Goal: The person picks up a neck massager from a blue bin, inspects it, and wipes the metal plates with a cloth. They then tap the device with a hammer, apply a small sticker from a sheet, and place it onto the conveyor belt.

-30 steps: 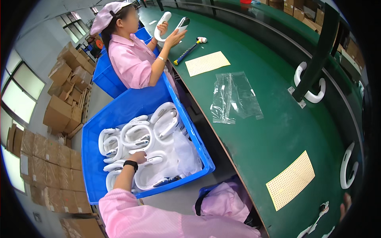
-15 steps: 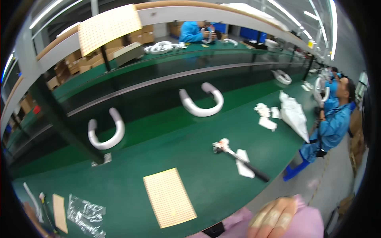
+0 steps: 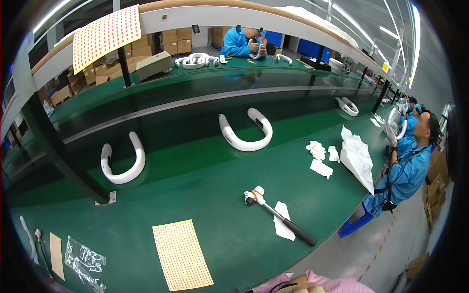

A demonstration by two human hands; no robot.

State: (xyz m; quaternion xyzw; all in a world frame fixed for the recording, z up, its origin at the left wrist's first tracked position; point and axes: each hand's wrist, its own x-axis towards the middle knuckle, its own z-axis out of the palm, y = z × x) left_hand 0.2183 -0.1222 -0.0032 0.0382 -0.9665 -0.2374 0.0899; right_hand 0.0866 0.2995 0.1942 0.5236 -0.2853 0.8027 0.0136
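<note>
At the lower edge, a small part of what looks like my right hand [image 3: 309, 287] shows beside a pink sleeve [image 3: 337, 283]. Its fingers are mostly cut off, so I cannot make out whether it grips anything. My left hand is out of sight. Nearest to the visible hand lies a hammer [image 3: 281, 216] with a black grip and an orange-and-white wrapped head, its handle across a white paper slip [image 3: 282, 225]. Further left, a yellow-edged sheet of small stickers [image 3: 181, 254] lies flat on the green bench [image 3: 234, 263].
White U-shaped neckband devices [image 3: 246, 144], [image 3: 124, 177], [image 3: 348, 108] lie along the green belt. Crumpled papers [image 3: 316, 149] and a white bag [image 3: 357, 158] are at right. A clear plastic bag [image 3: 84, 261] lies lower left. A dark post [image 3: 61, 146] rises there; co-workers in blue [image 3: 408, 171] sit right.
My view has shifted, and most bench things appear further left. The hand at the lower edge, earlier showing bent fingers, has dropped mostly out of view.
</note>
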